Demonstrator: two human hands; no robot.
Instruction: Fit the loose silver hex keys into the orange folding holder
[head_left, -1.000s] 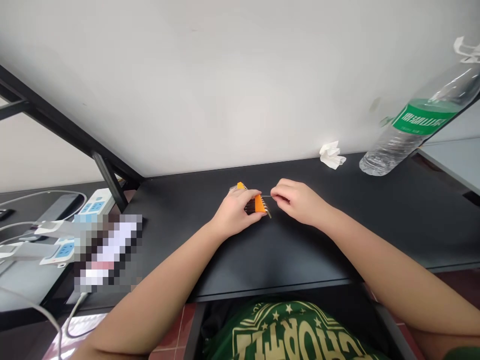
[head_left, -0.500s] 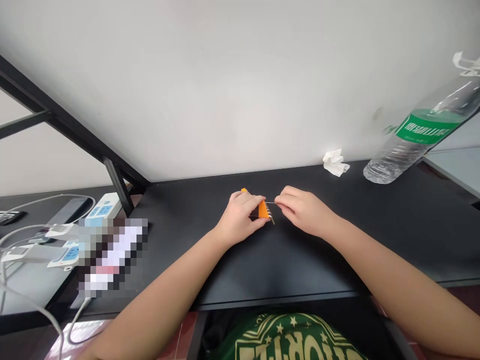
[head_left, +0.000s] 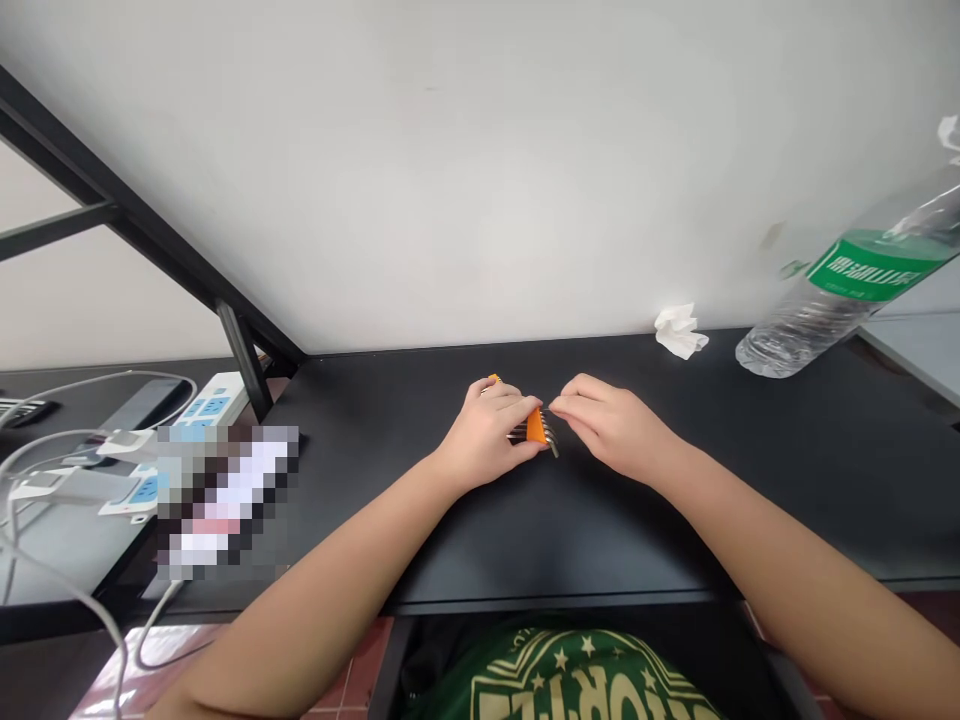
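Note:
My left hand (head_left: 487,435) is wrapped round an orange holder (head_left: 535,426) with several thin metal keys sticking out of it, held just above the black desk (head_left: 525,520). Right beside it my right hand (head_left: 611,430) has its thumb and forefinger pinched together at the holder's right end, where the metal ends (head_left: 551,440) show. What the pinch grips is too small to make out. Both forearms reach in from the bottom of the view.
A crumpled white tissue (head_left: 681,331) lies at the desk's back edge by the white wall. A water bottle with a green label (head_left: 847,290) stands at the right. White power strips (head_left: 202,405) with cables lie on the left desk, behind a black frame post (head_left: 244,370).
My right hand has closed in towards the holder; the thin metal piece that bridged the two hands earlier no longer shows as a long span. The view has shifted slightly.

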